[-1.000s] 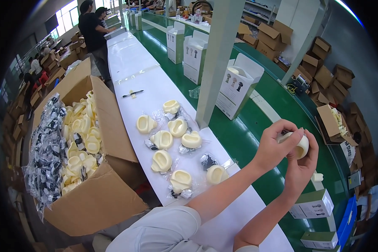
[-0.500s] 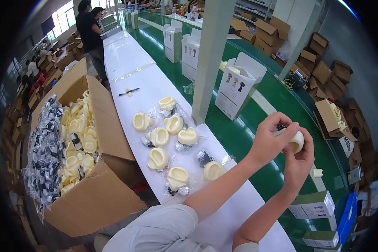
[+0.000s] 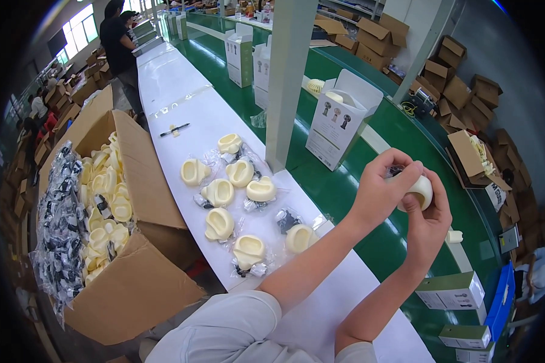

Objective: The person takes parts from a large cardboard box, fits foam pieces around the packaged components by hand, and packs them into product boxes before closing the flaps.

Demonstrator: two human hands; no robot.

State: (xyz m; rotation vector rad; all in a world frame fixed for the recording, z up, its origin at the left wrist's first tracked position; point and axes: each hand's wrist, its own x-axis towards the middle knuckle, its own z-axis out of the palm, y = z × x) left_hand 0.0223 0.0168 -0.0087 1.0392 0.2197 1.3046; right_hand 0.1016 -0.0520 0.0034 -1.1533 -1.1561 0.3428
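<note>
Fingers (image 3: 406,175) of both hands pinch the cream round part (image 3: 422,190) up over the green belt (image 3: 357,199); a slip, maybe, drops it there.

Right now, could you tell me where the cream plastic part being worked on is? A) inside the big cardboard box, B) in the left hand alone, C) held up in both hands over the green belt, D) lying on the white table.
C: the cream plastic part sits between the left hand and the right hand, raised above the green belt.
</note>
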